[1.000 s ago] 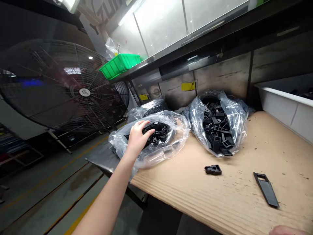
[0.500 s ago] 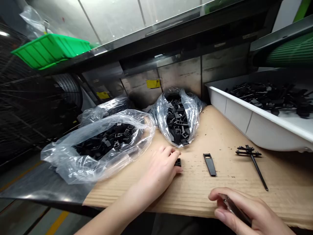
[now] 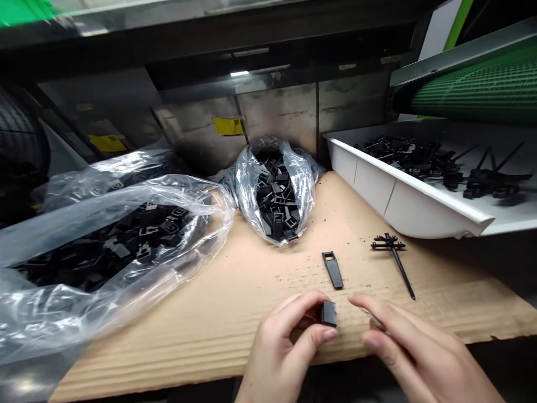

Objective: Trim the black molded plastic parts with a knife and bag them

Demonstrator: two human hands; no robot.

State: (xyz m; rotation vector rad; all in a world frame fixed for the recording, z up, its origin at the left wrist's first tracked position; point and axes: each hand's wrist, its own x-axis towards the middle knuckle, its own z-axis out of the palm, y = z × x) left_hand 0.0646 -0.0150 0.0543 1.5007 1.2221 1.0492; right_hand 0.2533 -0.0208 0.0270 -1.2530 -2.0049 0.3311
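Between its thumb and fingers, my left hand (image 3: 289,341) pinches a small black plastic block (image 3: 329,313), just above the cardboard's front edge. My right hand (image 3: 411,341) is to its right, closed around a slim metal tool (image 3: 376,321); most of the tool is hidden in the palm, so its kind does not show. Beyond the hands lies a tapered black plastic piece (image 3: 334,272) with a square window at its far end. Further right, a black molding sprue (image 3: 400,263) with a long stem rests on the cardboard (image 3: 251,274).
An open clear bag (image 3: 184,280) of black parts spreads across the left. A second bag (image 3: 310,196) of similar parts stands at the back middle. At the right, a white tray (image 3: 377,196) holds black sprues beneath a green conveyor belt (image 3: 478,84).
My left hand has lifted the black block off the cardboard and brought it nearer, beside my right hand. The view has shifted right and down. My right hand still holds the metal tool.
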